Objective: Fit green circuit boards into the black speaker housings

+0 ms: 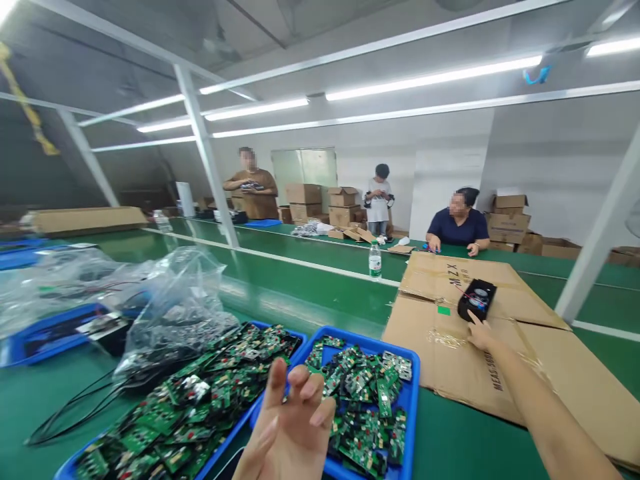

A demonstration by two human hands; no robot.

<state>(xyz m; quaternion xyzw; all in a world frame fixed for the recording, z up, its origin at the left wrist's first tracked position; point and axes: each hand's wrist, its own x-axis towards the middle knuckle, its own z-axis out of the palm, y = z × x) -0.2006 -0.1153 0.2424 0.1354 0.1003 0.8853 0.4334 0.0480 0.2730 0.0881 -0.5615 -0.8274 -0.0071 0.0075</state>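
Observation:
My left hand is raised in front of me with fingers apart and nothing in it, above two blue trays heaped with green circuit boards. My right arm reaches forward to the right, and my right hand touches the near end of a black device with a small fan. That device lies on flattened brown cardboard; whether the fingers grip it or only touch it is unclear.
Clear plastic bags and more blue trays lie to the left on the green table. A water bottle stands mid-table. Three people work across the table among stacked cartons. White frame posts rise from the bench.

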